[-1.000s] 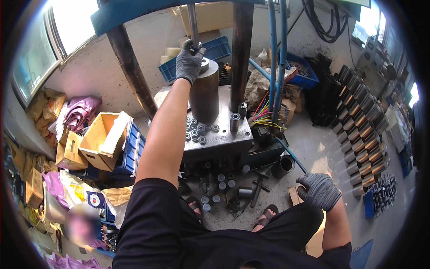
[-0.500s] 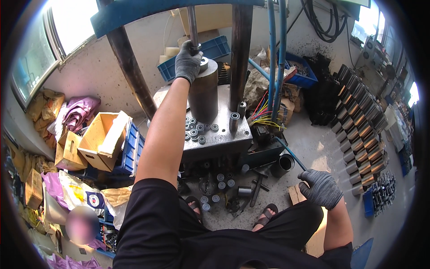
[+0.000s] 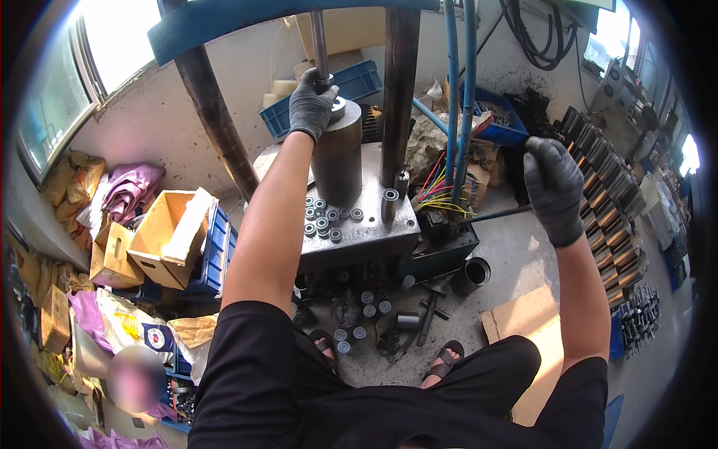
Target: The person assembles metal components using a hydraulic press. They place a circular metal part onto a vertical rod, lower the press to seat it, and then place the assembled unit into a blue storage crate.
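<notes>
Now raised off the lever [image 3: 497, 215]: right hand [image 3: 555, 191], fingers curled, contents impossible to tell. Far centre, hold the steel ring [image 3: 324, 82] square below the press rod [image 3: 319, 45], left hand [image 3: 312, 105] wrapped around; best keep fingertips clear of the steel cylinder [image 3: 336, 161] beneath.

Storage clutter at the edges

At the left, an open brown cardboard box [image 3: 153, 263] stands just beside a blue plastic crate [image 3: 226, 251], with a smaller tan cardboard box [image 3: 112, 263] next to it. Beyond them, a shiny purple plastic bag [image 3: 131, 191] lies near a metal-framed window [image 3: 48, 112]. At the upper right, black cables [image 3: 547, 64] hang in loops. A flat tan cardboard sheet [image 3: 523, 322], partly sunlit, lies on the grey floor [image 3: 502, 248].
</notes>
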The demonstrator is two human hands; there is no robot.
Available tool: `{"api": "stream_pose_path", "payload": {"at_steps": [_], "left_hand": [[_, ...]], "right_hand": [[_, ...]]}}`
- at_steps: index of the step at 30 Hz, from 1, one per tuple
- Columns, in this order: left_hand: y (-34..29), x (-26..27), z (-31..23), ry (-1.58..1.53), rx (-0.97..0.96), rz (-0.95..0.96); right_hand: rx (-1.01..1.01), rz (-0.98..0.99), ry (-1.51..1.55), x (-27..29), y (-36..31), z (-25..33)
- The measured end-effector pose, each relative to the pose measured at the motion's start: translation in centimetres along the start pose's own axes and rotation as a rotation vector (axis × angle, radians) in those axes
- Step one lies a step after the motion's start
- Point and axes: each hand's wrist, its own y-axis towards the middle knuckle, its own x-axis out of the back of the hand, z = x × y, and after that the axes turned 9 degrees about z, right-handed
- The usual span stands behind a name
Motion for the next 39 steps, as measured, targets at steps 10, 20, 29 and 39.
{"api": "stream_pose_path", "payload": {"at_steps": [10,20,29,39], "left_hand": [[0.2,-0.3,1.0,-0.281,0.074,0.004],[0.6,0.1,1.7,-0.385,0.101,-0.033],[0.4,0.7,1.4,-0.440,0.106,-0.007],[0.6,1.2,1.9,-0.379,0.092,0.029]], "right_hand": [[-0.252,0.359,0.155,1.3,-2.5,2.1],[-0.290,1.489,0.205,7.1,-15.7,9.9],[-0.315,1.241,0.229,7.1,-12.7,9.4],[-0.309,1.230,0.258,6.9,-12.3,8.7]]}}
